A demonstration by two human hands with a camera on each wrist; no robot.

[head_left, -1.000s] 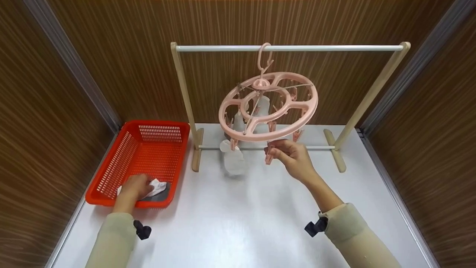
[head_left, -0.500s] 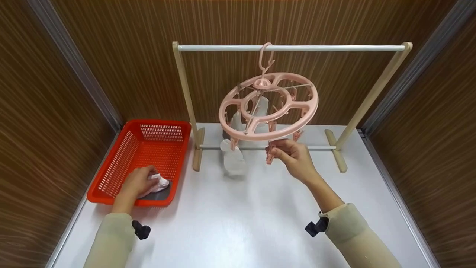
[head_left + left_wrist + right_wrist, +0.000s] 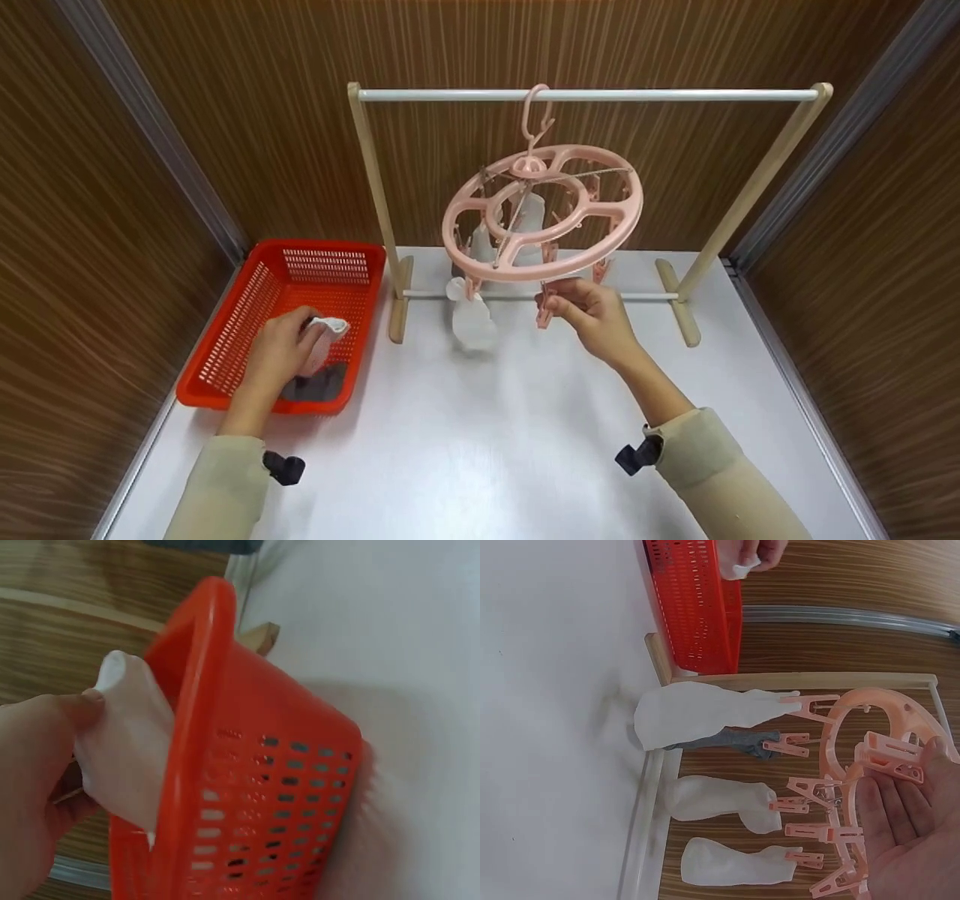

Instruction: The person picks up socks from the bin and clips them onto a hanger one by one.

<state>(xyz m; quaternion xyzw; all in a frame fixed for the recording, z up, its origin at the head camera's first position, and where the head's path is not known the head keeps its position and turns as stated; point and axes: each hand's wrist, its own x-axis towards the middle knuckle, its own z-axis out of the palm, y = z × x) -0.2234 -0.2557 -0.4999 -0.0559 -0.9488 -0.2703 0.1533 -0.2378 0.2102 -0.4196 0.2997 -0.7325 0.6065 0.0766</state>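
Note:
My left hand (image 3: pixel 271 358) pinches a white-and-pale-pink sock (image 3: pixel 319 352) by its cuff end, over the near part of the red basket (image 3: pixel 187 382). In the left wrist view that sock (image 3: pixel 131 739) hangs from thumb and fingers beside the basket rim. A dark grey cloth item (image 3: pixel 322 384) lies in the basket below. With thumb and fingers my right hand (image 3: pixel 596 319) holds a pink clothes peg (image 3: pixel 545 316) hanging from the round pink peg hanger (image 3: pixel 451 229). In the right wrist view the peg (image 3: pixel 889 757) has no cloth in it.
The hanger hooks onto the white rail (image 3: pixel 675 95) of a wooden-ended rack (image 3: pixel 739 199). Several socks hang from its other pegs, including a white sock (image 3: pixel 705 712) and a grey sock (image 3: pixel 739 739). Wood-patterned walls (image 3: pixel 285 150) enclose the white table (image 3: pixel 465 450).
My left hand has lifted the sock up from the basket's bottom, uncovering more of the grey item. My right hand stays in place on the peg.

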